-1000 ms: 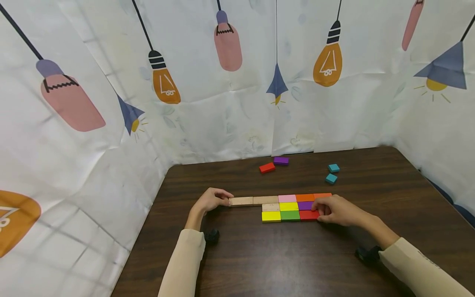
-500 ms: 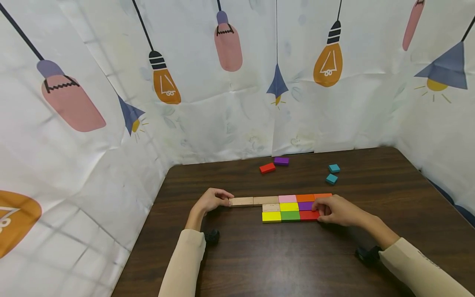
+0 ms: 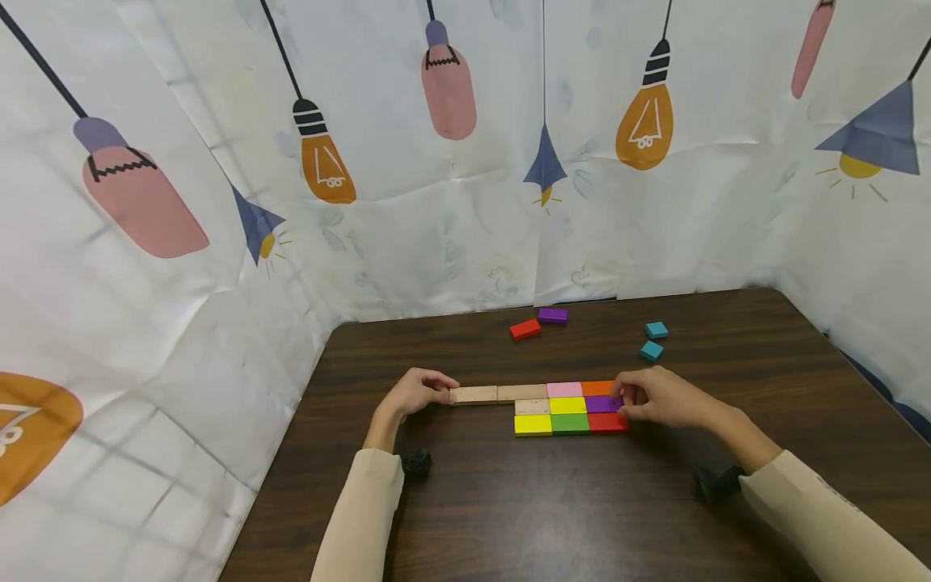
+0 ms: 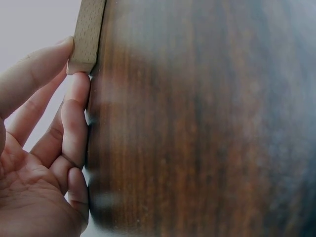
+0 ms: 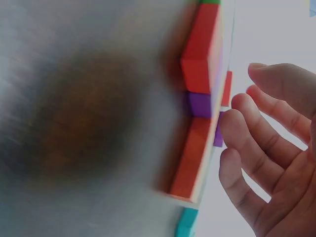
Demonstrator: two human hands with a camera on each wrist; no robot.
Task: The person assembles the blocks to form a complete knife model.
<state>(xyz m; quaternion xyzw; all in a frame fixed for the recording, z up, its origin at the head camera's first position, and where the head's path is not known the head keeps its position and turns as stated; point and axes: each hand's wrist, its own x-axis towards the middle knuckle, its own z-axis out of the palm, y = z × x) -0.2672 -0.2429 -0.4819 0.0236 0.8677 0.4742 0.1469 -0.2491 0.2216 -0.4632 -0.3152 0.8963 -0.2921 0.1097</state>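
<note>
Flat wooden blocks lie joined in rows mid-table in the head view. My left hand [image 3: 413, 394] pinches the left end of a plain wooden block [image 3: 473, 394], which continues the back row leftward; the left wrist view shows the thumb [image 4: 63, 48] on that block's face and a finger at its end. My right hand [image 3: 662, 396], fingers loosely bent and apart, hovers at the right ends of the rows, holding nothing. Beside it are a red block [image 3: 605, 422], a purple block [image 3: 600, 403] and, in the right wrist view, an orange block [image 5: 191, 158].
Other blocks in the rows include a pink block [image 3: 563, 390], a green block [image 3: 570, 423] and a yellow block [image 3: 533, 424]. Farther back lie a loose red block [image 3: 525, 329], a loose purple block [image 3: 553, 315] and two teal blocks [image 3: 650, 350]. A printed cloth [image 3: 480, 242] hangs behind.
My right hand has come off the right ends of the purple and red blocks and lifted slightly, now covering the rightmost orange block. The left hand and the rows have stayed still.
</note>
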